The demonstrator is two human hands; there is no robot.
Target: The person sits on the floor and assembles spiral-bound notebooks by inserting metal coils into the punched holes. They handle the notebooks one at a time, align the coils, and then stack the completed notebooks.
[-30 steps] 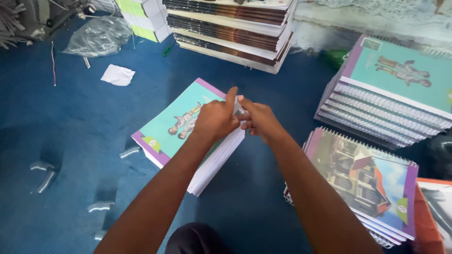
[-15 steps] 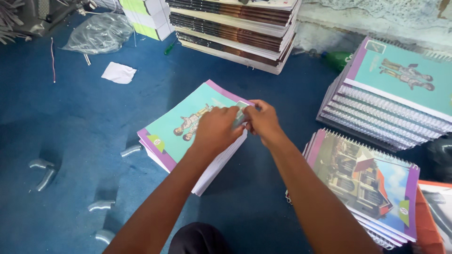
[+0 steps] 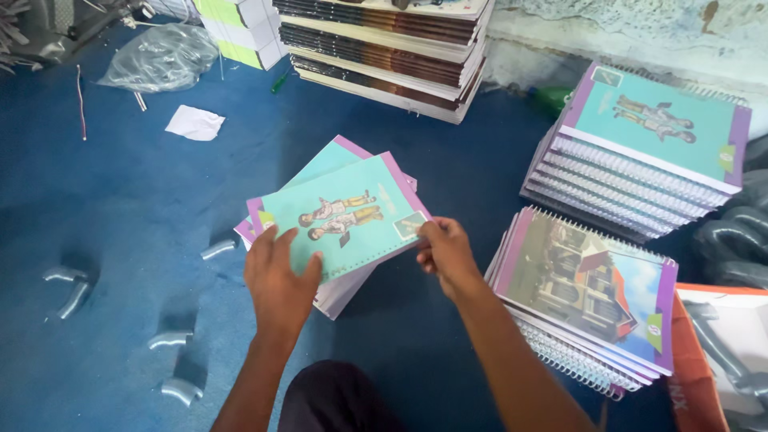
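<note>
Item: teal notebook cover (image 3: pixel 340 216) with purple edging and a picture of two figures, lying atop the unbound notebook stack (image 3: pixel 336 284) on the blue floor (image 3: pixel 120 200); the stack served as landmark for all entries.

Nearest the camera, below the stack: a dark-clothed knee (image 3: pixel 336 400).

Left hand (image 3: pixel 280 280): lay flat on the near left corner of the cover, fingers spread and extended, pressing rather than gripping.

Right hand (image 3: pixel 448 252): at the stack's right edge, fingers curled and thumb closed against them, pinching the cover's right corner.

Left of the stack, on the floor: several short curved grey metal pieces (image 3: pixel 172 340), scattered and apart from one another.

Right of the stack, near: a pile of spiral-bound notebooks with a house picture (image 3: pixel 584 296) on top. Further right, at the frame's edge: an orange-rimmed carton (image 3: pixel 696 360).

Right and beyond the stack: a taller pile of spiral-bound teal notebooks (image 3: pixel 648 136), its top cover matching the held one.

Beyond the stack to the left: a scrap of white paper (image 3: pixel 194 122), then a crumpled clear plastic bag (image 3: pixel 160 60).

Farthest, directly beyond the stack: a tall pile of dark-edged book blocks (image 3: pixel 384 48), with a white and yellow-green bundle (image 3: pixel 244 28) just beside it.
</note>
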